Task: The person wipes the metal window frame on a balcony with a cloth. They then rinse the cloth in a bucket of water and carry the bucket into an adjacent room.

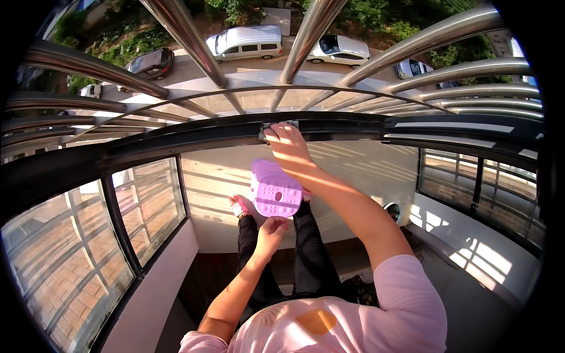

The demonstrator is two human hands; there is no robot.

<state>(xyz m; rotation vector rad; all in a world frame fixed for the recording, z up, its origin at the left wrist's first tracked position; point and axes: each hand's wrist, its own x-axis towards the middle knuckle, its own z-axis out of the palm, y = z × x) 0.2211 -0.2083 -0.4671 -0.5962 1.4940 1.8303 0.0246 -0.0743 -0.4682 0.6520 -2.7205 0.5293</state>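
My right hand (287,140) reaches forward, fingers curled over a crumpled dark grey cloth (265,134). It presses the cloth onto the black window rail (206,130) at the middle of its curve. Lower down, my left hand (273,230) is closed, with its fingertips at the near edge of a pinkish-purple plastic stool (279,197). Whether the fingers grip the stool or something small is hidden. The stool has raised dots and a hole in its top, and sits between my feet in the view.
Shiny metal bars (188,44) stand beyond the rail, with parked cars (247,44) and trees far below. Glazed windows (147,206) close the left side, and more panes (450,176) the right. A round opening (392,212) shows low at the right of the pale wall (353,194).
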